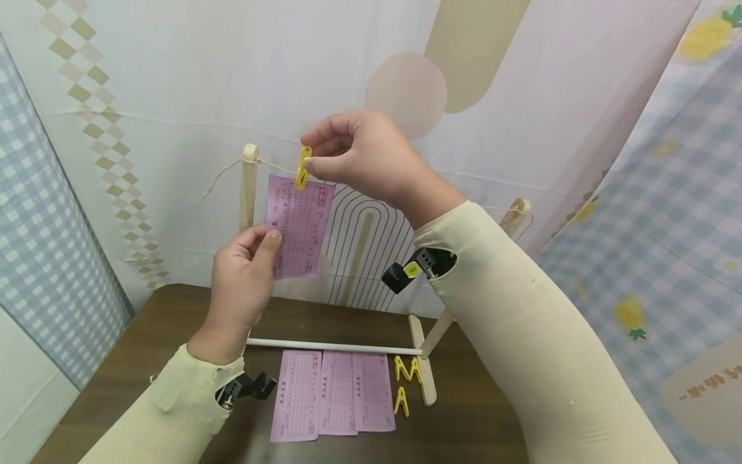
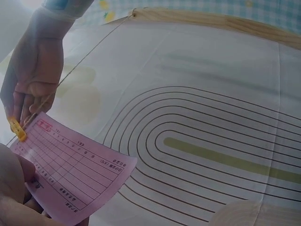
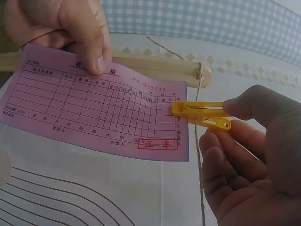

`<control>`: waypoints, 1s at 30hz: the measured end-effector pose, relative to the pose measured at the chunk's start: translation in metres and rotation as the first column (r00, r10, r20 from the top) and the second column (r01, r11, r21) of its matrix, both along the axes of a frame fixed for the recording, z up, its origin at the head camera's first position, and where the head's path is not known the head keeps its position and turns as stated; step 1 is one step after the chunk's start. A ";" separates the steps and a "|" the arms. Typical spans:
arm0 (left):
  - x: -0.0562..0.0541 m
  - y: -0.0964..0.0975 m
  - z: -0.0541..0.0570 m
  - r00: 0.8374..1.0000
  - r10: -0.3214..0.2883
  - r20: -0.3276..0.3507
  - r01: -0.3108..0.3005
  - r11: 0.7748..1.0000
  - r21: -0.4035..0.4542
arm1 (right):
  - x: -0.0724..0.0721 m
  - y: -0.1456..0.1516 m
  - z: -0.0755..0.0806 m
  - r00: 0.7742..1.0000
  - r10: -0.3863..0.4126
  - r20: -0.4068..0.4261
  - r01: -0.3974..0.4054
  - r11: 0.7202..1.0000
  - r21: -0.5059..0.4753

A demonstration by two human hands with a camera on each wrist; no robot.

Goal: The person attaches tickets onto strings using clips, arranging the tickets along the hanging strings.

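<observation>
A pink receipt slip (image 1: 298, 232) with a printed table and red stamp hangs at the string (image 3: 201, 183), near the left post. My left hand (image 1: 242, 283) pinches its left edge between thumb and fingers. With thumb and fingertips, my right hand (image 1: 373, 154) holds the handle end of a yellow clothespin (image 3: 202, 111). The clothespin's tip overlaps the slip's top edge, where the string crosses. In the left wrist view the same clothespin (image 2: 17, 129) sits at the slip's stamped corner, and part of the left hand hides the slip's near side.
Three pink slips (image 1: 336, 393) lie side by side on the brown table (image 1: 458, 412). Several yellow clothespins (image 1: 401, 401) lie right of them. The wooden stand has a left post (image 1: 248, 193), a right post (image 1: 513, 219) behind my right forearm, and a white bottom rod (image 1: 336, 346).
</observation>
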State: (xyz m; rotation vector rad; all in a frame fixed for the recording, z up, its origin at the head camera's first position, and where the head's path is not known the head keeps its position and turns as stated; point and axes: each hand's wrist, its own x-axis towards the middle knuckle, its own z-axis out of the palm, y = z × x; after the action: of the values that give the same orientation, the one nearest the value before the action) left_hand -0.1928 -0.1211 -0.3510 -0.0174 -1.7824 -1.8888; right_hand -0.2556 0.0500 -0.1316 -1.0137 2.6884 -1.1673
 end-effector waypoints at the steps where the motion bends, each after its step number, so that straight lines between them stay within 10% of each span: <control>1: 0.000 0.000 0.000 1.000 -0.001 0.000 0.001 1.000 -0.003 | 0.000 0.000 0.000 1.000 0.003 0.004 -0.003 1.000 0.000; 30: 0.000 0.000 -0.018 0.998 -0.062 0.000 0.062 0.998 -0.023 | -0.005 0.010 -0.015 0.995 0.084 -0.046 -0.085 0.996 -0.020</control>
State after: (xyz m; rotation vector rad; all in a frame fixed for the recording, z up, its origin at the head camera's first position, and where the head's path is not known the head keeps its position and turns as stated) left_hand -0.1931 -0.1214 -0.3693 -0.0824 -1.8223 -1.9116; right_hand -0.2611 0.0602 -0.1470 -1.1586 2.6426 -1.1756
